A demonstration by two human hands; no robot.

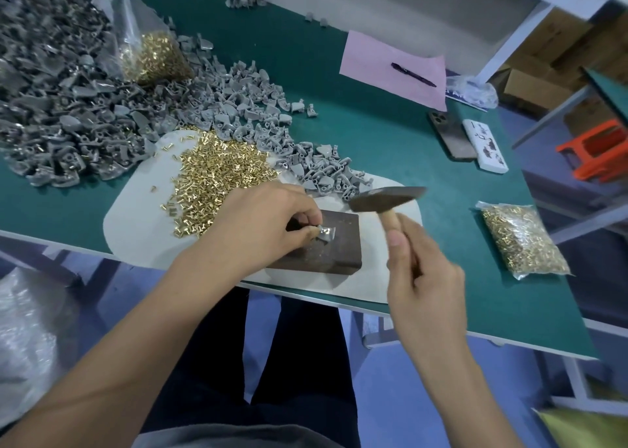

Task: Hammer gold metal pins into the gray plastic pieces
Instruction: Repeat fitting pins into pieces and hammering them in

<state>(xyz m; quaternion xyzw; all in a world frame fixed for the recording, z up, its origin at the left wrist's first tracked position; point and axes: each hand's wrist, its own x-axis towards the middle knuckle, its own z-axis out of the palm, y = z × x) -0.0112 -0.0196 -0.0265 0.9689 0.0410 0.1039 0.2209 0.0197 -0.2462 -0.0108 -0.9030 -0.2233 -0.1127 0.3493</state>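
My left hand (261, 223) pinches a gray piece (325, 234) on the dark block (326, 247), lower center of the frame, fingers (307, 217) curled tight round its near edge. Whether a pin already sits in its hole I cannot tell; something shiny shows on top, too small to read. My right hand (423, 274) grips the hammer (387, 196) by its wooden handle, fist clenched, head raised just right of and above the piece, not touching it.

Step in hand, as I judge it: mid-strike, hammer up, piece steadied on the block.

The loose pins (210, 172) lie in a gold heap on the white mat (136, 209), left of center, just beside my left hand. The undone pieces (238, 107) are heaped above them, with a darker pile (51, 90) at upper left. Bagged pins (523, 240) sit at right on the green surface (390, 141).

Next move calls for a short straight drop onto the pin, with my fingertips kept off the strike spot. The piece must stay flat or the pin goes in crooked.
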